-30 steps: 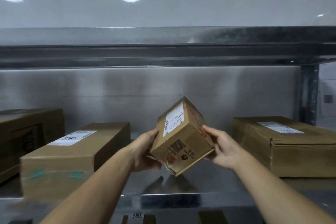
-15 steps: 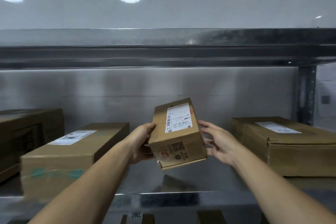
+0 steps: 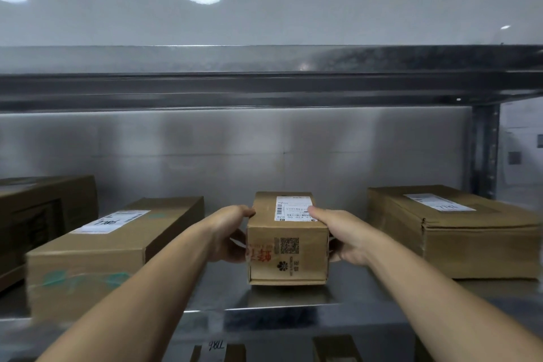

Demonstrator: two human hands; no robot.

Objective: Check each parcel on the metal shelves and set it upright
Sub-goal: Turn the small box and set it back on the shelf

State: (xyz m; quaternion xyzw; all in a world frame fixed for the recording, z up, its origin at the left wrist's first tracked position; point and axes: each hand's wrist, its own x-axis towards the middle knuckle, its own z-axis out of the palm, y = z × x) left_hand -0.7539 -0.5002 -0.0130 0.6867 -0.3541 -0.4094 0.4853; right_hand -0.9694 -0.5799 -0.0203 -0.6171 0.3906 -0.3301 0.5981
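- The small parcel [image 3: 288, 247] sits in the middle of the metal shelf [image 3: 293, 300], near its front edge. Its short end faces the viewer and its white shipping label [image 3: 293, 209] is on top.
- Its bottom edge looks level with the shelf surface, but I can't tell whether its full weight is down.
- The left hand [image 3: 227, 233] grasps the parcel's left side. The palm is flat against the cardboard and the thumb is hooked over the top left edge. The fingers are mostly hidden behind the box.
- The right hand [image 3: 342, 236] grasps the opposite side in the same way. Its thumb lies across the top and touches the near right corner of the label, and its fingers wrap the right face.
- Both forearms reach in from the near corners and converge on the parcel, with the wrists roughly level with its top.
- A QR code [image 3: 289, 245] and red and black print mark the near face.
- A long box [image 3: 117, 244] lies flat to the left, label up, close to the left forearm but not touching the parcel.
- Further left is a darker box [image 3: 44, 209], cut off by the edge of the view.
- A wide flat box [image 3: 452, 232] lies to the right, well apart from the right hand, label up.
- Behind everything is a brushed metal back panel [image 3: 235, 150], with the upper shelf beam [image 3: 264, 88] overhead.
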